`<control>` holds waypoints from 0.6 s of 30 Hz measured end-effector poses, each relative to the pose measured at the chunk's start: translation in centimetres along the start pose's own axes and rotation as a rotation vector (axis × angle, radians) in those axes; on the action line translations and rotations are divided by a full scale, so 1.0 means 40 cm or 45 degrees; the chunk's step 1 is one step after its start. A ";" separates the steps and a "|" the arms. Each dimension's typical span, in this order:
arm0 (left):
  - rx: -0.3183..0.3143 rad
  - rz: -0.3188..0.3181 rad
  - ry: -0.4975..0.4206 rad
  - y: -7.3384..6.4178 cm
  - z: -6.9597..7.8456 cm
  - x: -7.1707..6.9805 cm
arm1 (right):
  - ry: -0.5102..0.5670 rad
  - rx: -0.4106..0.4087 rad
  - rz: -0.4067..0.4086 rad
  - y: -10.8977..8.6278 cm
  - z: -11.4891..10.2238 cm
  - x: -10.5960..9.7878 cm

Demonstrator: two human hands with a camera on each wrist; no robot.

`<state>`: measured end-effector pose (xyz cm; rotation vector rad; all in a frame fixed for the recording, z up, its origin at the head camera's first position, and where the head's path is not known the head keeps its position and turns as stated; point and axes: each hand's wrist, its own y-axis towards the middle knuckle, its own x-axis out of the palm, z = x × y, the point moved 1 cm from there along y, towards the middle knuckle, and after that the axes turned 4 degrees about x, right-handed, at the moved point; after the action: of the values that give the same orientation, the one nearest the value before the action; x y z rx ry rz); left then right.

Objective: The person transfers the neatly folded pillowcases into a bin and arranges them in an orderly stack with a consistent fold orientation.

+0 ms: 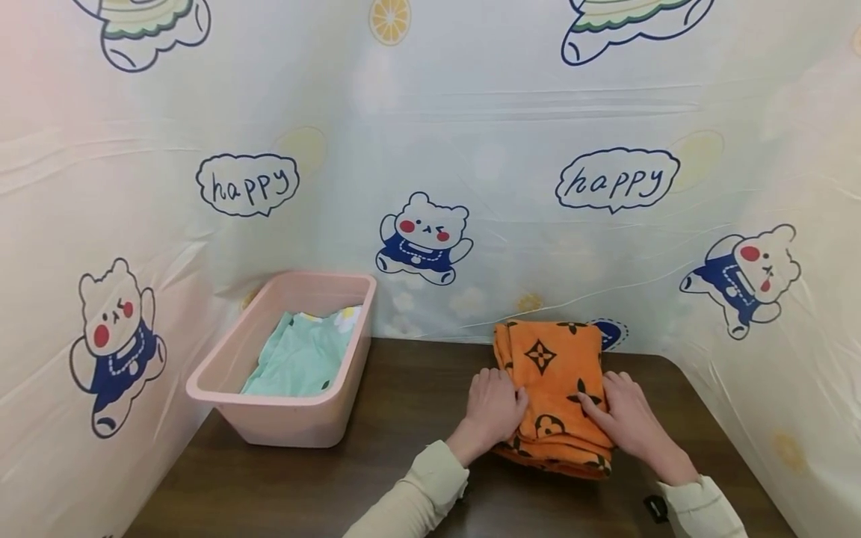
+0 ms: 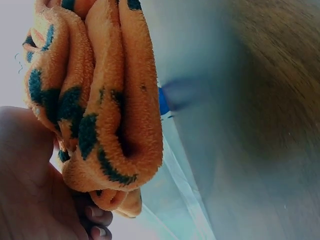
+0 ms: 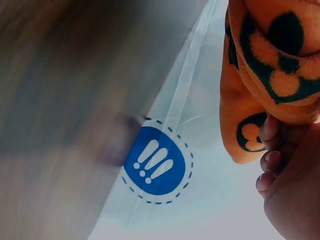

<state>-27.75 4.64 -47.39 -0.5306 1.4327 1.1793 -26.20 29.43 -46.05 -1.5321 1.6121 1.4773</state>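
Observation:
A folded orange towel (image 1: 554, 407) with dark flower motifs lies at the right of the table, its layers stacked thick. My left hand (image 1: 494, 407) grips its left side, thumb on top and fingers underneath. On the opposite side, my right hand (image 1: 632, 415) holds the edge, the thumb resting over the top. The left wrist view shows the plush rolled folds of the towel (image 2: 112, 110) from the end, with curled fingertips below them. In the right wrist view, curled fingers (image 3: 270, 157) sit against the underside of the towel (image 3: 240, 100).
A pink plastic basin (image 1: 282, 426) stands on the left of the brown wooden table (image 1: 403, 433), holding a mint green folded cloth (image 1: 306, 355) with a white flower. Printed curtain (image 1: 430, 134) encloses the back and sides. A small black object (image 1: 655, 509) lies near my right sleeve.

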 end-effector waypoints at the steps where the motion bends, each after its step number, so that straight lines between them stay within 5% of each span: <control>1: 0.000 0.001 0.012 -0.001 -0.003 -0.001 | -0.002 -0.001 0.003 0.002 -0.003 0.001; 18: 0.021 0.063 0.070 -0.031 -0.042 -0.040 | -0.006 -0.048 -0.017 0.018 -0.065 0.009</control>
<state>-27.08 2.23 -46.59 -0.5227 1.5089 1.1992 -26.09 26.83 -45.30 -1.5554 1.5768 1.5114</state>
